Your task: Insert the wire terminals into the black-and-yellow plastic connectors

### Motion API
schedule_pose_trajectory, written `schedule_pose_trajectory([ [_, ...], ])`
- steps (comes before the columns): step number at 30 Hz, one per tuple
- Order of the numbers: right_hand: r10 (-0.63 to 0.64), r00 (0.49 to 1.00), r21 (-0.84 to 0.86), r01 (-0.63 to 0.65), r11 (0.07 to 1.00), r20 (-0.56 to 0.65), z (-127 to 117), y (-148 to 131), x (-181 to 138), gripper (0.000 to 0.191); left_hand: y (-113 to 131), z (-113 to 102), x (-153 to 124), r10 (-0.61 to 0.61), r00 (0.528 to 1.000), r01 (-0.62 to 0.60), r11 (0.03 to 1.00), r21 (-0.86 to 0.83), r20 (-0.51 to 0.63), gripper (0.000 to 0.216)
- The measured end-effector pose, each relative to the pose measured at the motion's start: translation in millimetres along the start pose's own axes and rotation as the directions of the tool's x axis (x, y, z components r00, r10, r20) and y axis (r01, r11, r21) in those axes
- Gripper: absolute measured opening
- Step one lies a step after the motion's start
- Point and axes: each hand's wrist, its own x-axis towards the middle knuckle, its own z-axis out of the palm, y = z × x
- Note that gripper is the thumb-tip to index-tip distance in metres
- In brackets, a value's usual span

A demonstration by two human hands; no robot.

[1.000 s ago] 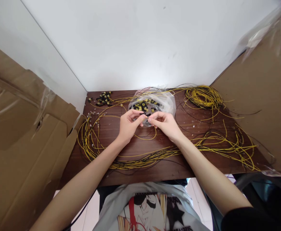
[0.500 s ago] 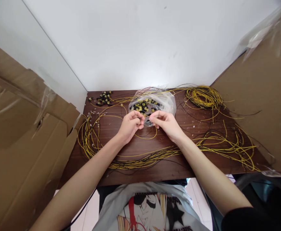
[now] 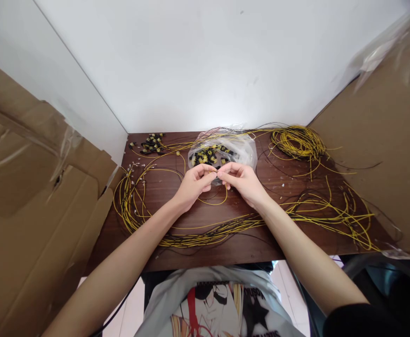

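Observation:
My left hand (image 3: 196,186) and my right hand (image 3: 240,183) meet fingertip to fingertip over the middle of the table. Thumb and forefinger of my right hand are pinched on a thin yellow wire (image 3: 226,195), which hangs below them in a loop curving left under my left hand. My left hand is also closed in a pinch; whatever small piece lies between its fingertips is hidden. Just beyond the hands lies a clear plastic bag (image 3: 245,152) with small black-and-yellow parts (image 3: 207,153) in it.
A wire bundle (image 3: 205,238) runs along the front of the brown table (image 3: 177,217) and bends up at the left. A wire coil (image 3: 296,140) lies back right, loose black-and-yellow parts (image 3: 152,142) back left. Cardboard (image 3: 47,201) stands left, another cardboard sheet (image 3: 384,154) right.
My left hand has moved slightly right, so its fingertips now touch those of my right hand; a small gap separated them before. My right hand has hardly moved.

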Motion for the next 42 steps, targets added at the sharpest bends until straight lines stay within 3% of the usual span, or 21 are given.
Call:
schedule_pose_trajectory([
  [6,0.019,1.000,0.036,-0.020,0.999,0.012,-0.8,0.8,0.7,0.025,-3.0,-3.9,0.6,0.039,0.999,-0.038,0.998,0.057,-0.027,0.022],
  [21,0.110,0.994,0.178,-0.113,0.978,0.028,1.0,-2.5,-2.1,0.023,2.3,-0.5,-1.2,-0.027,0.999,0.027,1.000,0.004,-0.021,0.025],
  [38,0.123,0.992,0.214,-0.127,0.969,0.030,0.8,-0.5,-1.3,0.030,2.5,-6.0,-0.5,-0.014,1.000,0.013,0.995,0.095,0.008,0.026],
  [42,0.114,0.993,0.224,-0.117,0.968,0.027,0.2,0.4,-0.6,0.030,1.9,-4.9,-1.6,-0.004,1.000,0.001,0.983,0.186,0.017,0.027],
])
